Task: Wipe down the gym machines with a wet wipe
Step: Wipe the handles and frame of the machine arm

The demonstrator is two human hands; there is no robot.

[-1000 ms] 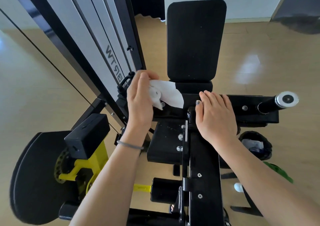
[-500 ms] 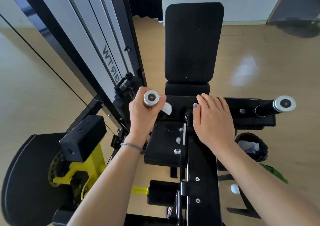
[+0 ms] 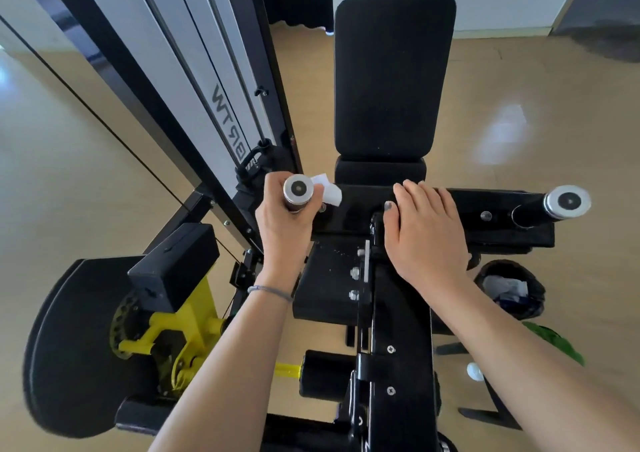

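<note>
A black gym machine (image 3: 398, 365) with a padded back rest (image 3: 391, 74) stands below me. My left hand (image 3: 282, 226) is wrapped around the machine's left handle (image 3: 298, 190), whose silver end cap points up at me. A white wet wipe (image 3: 327, 190) is pressed between that hand and the handle, with a corner sticking out to the right. My right hand (image 3: 427, 237) lies flat, fingers together, on the black cross frame at the centre. The right handle (image 3: 566, 202) is bare, well to the right of that hand.
A grey and black weight-stack tower (image 3: 194, 81) rises at the left. Lower left are a black round disc (image 3: 65, 347) and a yellow adjuster (image 3: 173, 334). A small black bin (image 3: 509, 289) with rubbish sits on the wooden floor at the right, a green item (image 3: 554, 342) near it.
My left hand, which held the wipe spread out over the frame, has closed around the left handle with the wipe bunched inside. My right hand has stayed in place.
</note>
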